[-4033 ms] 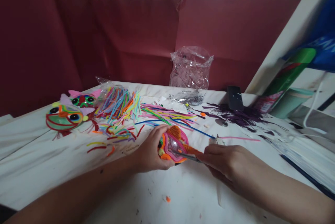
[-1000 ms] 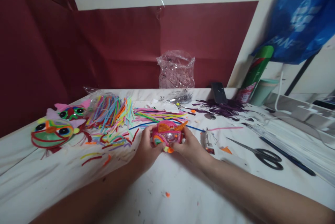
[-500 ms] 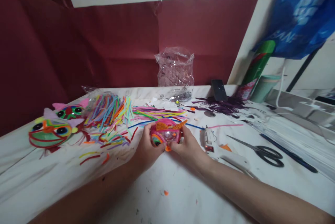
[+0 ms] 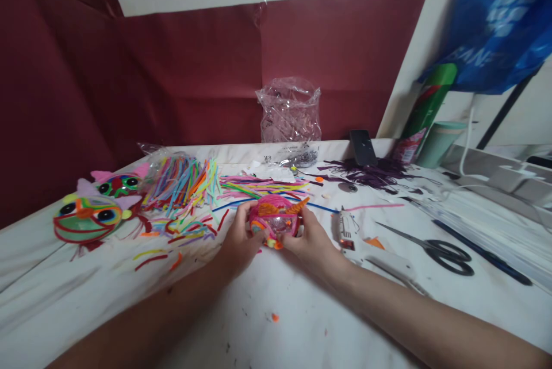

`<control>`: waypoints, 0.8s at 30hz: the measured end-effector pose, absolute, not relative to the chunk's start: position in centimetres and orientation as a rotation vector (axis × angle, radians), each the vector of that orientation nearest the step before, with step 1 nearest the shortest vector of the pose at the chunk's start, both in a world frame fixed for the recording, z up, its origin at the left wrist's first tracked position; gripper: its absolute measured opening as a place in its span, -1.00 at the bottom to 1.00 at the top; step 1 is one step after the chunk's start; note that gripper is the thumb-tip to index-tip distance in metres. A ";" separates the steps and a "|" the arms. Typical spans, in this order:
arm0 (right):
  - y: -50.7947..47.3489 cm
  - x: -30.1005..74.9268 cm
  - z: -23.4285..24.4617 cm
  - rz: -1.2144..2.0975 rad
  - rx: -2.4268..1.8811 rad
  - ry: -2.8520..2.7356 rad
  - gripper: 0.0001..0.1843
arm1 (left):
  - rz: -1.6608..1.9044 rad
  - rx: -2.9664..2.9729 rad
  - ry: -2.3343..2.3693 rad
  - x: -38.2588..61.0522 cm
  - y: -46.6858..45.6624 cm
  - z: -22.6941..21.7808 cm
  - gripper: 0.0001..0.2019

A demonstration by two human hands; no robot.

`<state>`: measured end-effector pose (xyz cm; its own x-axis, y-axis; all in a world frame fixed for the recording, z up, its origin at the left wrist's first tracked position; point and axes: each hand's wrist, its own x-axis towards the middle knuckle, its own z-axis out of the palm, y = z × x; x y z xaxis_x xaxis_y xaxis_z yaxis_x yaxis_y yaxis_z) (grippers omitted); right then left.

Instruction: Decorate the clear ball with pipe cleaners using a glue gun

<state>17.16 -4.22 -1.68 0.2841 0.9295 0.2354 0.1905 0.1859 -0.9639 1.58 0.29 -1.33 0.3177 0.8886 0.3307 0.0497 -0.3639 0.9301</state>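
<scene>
A small pink craft ball (image 4: 274, 220) wrapped in coloured pipe cleaners, with an orange ear on top, is held just above the white table (image 4: 280, 323). My left hand (image 4: 236, 239) grips its left side with fingers curled round it. My right hand (image 4: 309, 237) grips its right side, thumb near the orange ear. Both forearms reach in from the bottom edge.
Two finished craft faces (image 4: 88, 216) lie at the left. Heaps of coloured pipe cleaner pieces (image 4: 185, 182) lie behind the ball. A white glue gun (image 4: 366, 245) and black scissors (image 4: 440, 248) lie to the right. A clear plastic bag (image 4: 290, 109) stands at the back.
Four seconds ago my right hand held a tool against the ball; now both hands hold the ball. Over the last second the hands have barely shifted.
</scene>
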 end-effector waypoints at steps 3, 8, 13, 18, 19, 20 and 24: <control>-4.3 17.1 -1.6 0.733 -1.322 -1.191 -0.55 | 1.172 1.679 0.879 1.8 0.2 -1.3 -0.52; -4.3 17.1 -1.6 0.733 -1.300 -1.191 -0.52 | 1.156 1.643 0.847 1.9 0.3 -1.4 -0.51; -4.4 17.1 -1.7 0.706 -1.293 -1.210 -0.51 | 1.149 1.640 0.834 1.6 0.6 -1.7 -0.53; -4.5 17.0 -1.8 0.670 -1.299 -1.221 -0.52 | 1.179 1.703 0.878 1.7 0.4 -1.5 -0.55; -4.5 17.0 -1.9 0.663 -1.295 -1.223 -0.52 | 1.181 1.708 0.887 1.7 0.4 -1.4 -0.55; -4.5 17.0 -2.0 0.659 -1.291 -1.226 -0.52 | 1.181 1.710 0.895 1.7 0.4 -1.4 -0.56; -4.3 17.1 -2.1 0.650 -1.296 -1.229 -0.54 | 1.175 1.710 0.884 1.7 0.6 -1.6 -0.53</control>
